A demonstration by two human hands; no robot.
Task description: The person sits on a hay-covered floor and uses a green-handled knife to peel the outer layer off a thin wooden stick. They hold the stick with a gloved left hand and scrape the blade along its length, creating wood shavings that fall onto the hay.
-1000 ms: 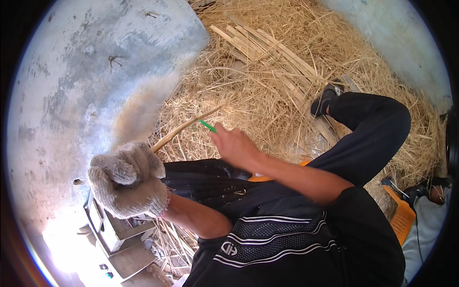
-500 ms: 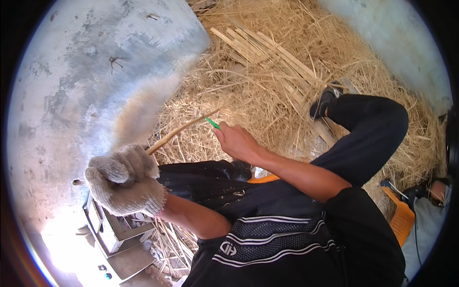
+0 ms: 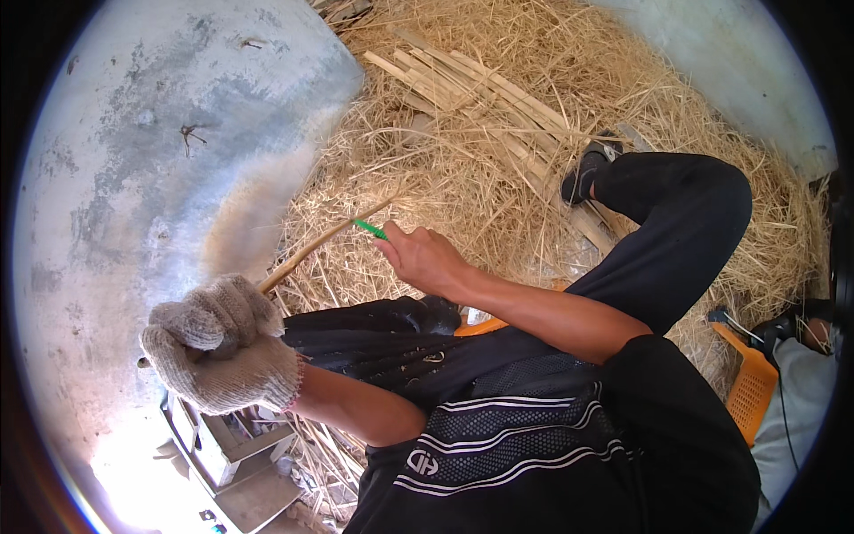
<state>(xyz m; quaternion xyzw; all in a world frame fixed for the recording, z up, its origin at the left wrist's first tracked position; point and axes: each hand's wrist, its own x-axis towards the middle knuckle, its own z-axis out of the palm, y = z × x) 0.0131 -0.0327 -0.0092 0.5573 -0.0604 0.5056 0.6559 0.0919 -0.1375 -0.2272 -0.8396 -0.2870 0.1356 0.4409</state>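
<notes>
My left hand (image 3: 222, 345), in a grey knitted work glove, is closed round the thick end of a thin tan stick (image 3: 310, 247), which looks like bamboo. The stick slants up and away to the right over the shavings, narrowing to its tip. My bare right hand (image 3: 427, 258) grips a slim green-handled tool (image 3: 370, 230), thumb laid along it. The tool's front end meets the stick a little short of the tip; whether it has a blade is too small to tell. Both hands are held above my black-trousered legs.
Tan shavings (image 3: 436, 169) cover the floor. Ahead lie several flat strips (image 3: 511, 93). A grey-white wall (image 3: 151, 196) rises at left, with a wooden frame (image 3: 236, 445) at lower left. An orange plastic chair (image 3: 750, 396) and another person's grey clothing (image 3: 798, 400) are at right.
The surroundings have shifted slightly left in the picture. Both hands, the stick and the green tool have shifted left too. My grips look the same, with the tool still near the stick's tip.
</notes>
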